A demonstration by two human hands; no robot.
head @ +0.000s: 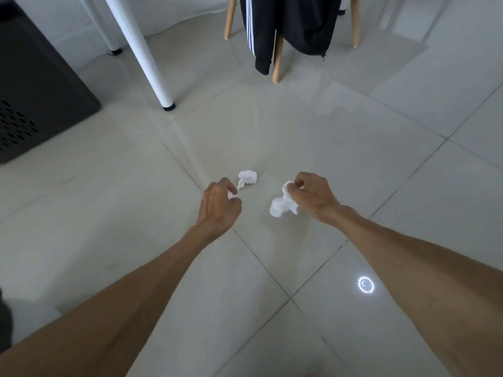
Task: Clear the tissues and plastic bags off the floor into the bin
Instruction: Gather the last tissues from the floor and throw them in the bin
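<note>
Both arms reach down over the tiled floor point(353, 159), and the right hand point(313, 195) has its fingers pinched closed on a crumpled white tissue point(283, 204) — the wad hangs below the knuckles, and whether its lower end rests on the tile or just clears it, I cannot tell. The left hand point(219, 204) is curled narrow, thumb and fingertips drawn in around a small scrap of white point(232, 196); it looks nipped, though most of it is hidden by the fingers. Just beyond that hand lies a second tissue point(248, 178), loose on the same tile, near a grout line and nobody holding it.

This stuff should weigh next to nothing — soft, springy paper that crushes without resistance and will not slip. My read: a light pinch on any raised fold is enough, and scrunching the wad into the palm would free the fingertips for the next piece. Tearing is the one risk if a corner is tugged.

A dark bin point(40, 104) with a slotted side stands at the left edge of the floor, beside a white table leg point(141, 50), well apart from the tissues. No plastic bags show here.
</note>
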